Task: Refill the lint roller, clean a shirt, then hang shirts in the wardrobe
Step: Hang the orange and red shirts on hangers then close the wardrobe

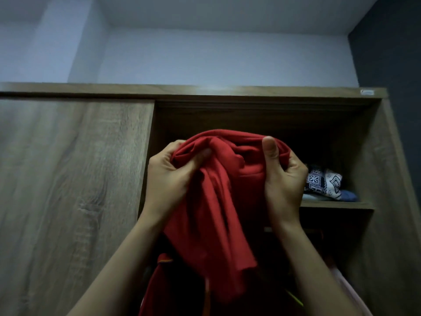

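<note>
**Red shirt (218, 201) bunched in both hands before the open wardrobe (373, 160)**

The left hand (168, 179) grips the gathered cloth at the shirt's upper left, its thumb pressed into a fold. The right hand (284, 176) clutches the upper right, thumb upright against the fabric and fingers curled behind it. Between the hands the shirt humps up in a rounded ridge, and the rest hangs down in loose folds between the forearms.

The shirt is held up in front of the wardrobe's open right half. On the left, the sliding door (68, 179) covers the other half, and its right edge runs down just behind the left hand. The top board (182, 90) spans the full width above, with dark hollow space between it and the shirt's ridge.

To the right of the right hand, a shelf (341, 205) juts out, its front edge near the wrist. A folded patterned cloth (323, 182) lies on it, close behind the right hand's knuckles. Under the shelf the compartment is dark. Another red garment (159, 283) hangs low at the left, beside the left forearm, and a pale pink one (344, 283) shows low at the right. A dark wall (394, 65) closes in the wardrobe's right side.
</note>
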Demonstrator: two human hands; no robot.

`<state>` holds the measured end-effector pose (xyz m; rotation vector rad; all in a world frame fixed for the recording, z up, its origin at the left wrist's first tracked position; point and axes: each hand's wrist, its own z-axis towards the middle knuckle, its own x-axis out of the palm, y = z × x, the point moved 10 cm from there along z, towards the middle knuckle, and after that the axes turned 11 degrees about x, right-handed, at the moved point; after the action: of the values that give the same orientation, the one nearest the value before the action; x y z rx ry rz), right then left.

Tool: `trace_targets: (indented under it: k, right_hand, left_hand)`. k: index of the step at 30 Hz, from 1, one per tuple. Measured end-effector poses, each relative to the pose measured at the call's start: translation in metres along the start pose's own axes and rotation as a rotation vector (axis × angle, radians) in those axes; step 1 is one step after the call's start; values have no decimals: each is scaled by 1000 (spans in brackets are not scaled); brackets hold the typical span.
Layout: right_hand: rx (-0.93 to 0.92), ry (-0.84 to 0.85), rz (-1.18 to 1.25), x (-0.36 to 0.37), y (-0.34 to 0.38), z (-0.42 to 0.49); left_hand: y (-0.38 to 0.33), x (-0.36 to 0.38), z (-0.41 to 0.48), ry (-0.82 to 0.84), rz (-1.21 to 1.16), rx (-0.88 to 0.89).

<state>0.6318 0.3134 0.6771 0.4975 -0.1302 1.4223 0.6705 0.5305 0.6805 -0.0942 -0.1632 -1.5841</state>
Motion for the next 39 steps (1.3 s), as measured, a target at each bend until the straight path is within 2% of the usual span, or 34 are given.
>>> trace_targets:
  k: [3, 6, 11, 17, 26, 29, 31, 34, 37, 39]
  right_hand:
    - [129, -48, -4, -18, -17, -24]
    - [195, -107, -130, -47, -37, -64]
    - [333, -180, -264, -96, -78, -145]
    - [512, -278, -383, -147, -122, -215]
    - [621, -112, -459, -169, -151, -256]
    - [630, -38, -464, -165, -155, -260]
    - [635, 21, -453, -160, -157, -262]
    - [639, 103, -463, -154, -162, -267]
    - [623, 130, -508, -159, -169, -270]
    - [632, 139, -539, -161, -177, -273]
  left_hand:
    - [14, 6, -34, 6, -40, -147]
    - [38, 4, -84, 14, -1, -332]
    - [26, 9, -176, 171, 94, -323]
    - [44, 22, -276, 364, 53, -492]
    - [64, 21, -365, 478, -34, -919]
    - [66, 24, -375, 667, 200, -844]
    - [66, 31, -377, 741, 269, -765]
    - [62, 40, -374, 662, 177, -693]
    - [66, 40, -378, 519, 128, -740]
    - [74, 36, -377, 366, 107, -801]
